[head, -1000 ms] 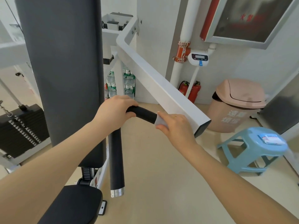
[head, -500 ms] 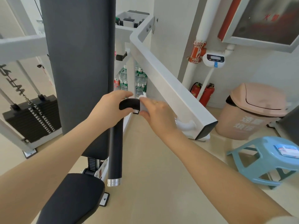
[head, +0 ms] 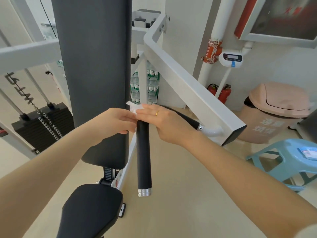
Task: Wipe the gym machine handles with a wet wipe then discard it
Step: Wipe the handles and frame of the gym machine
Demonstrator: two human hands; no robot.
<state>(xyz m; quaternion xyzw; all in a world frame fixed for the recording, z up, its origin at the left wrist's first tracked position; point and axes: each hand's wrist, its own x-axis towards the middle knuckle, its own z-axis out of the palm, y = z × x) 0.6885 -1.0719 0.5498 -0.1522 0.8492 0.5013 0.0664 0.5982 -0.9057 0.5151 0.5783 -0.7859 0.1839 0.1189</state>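
Note:
The black L-shaped machine handle [head: 144,157] hangs down at centre, and its other leg [head: 186,118] runs right to the white arm [head: 192,93]. A crumpled white wet wipe [head: 132,107] sits at the handle's bend. My right hand [head: 165,123], wearing a ring, lies over the bend with fingers stretched out, pressing the wipe under its fingertips. My left hand [head: 116,123] is just left of the bend, fingers curled and touching the wipe's edge and the handle top. Whether it grips either one is hidden.
A tall dark back pad [head: 94,74] stands directly behind my left hand, with the black seat [head: 91,210] below. A weight stack [head: 42,124] is at left. At right are a pink lidded bin [head: 274,114] and a blue stool [head: 289,162] with a wipe packet [head: 308,152].
My right hand slid the wipe from the handle's right end leftward to the bend. My left hand let go of the bend and shifted to its left side. The view moved closer.

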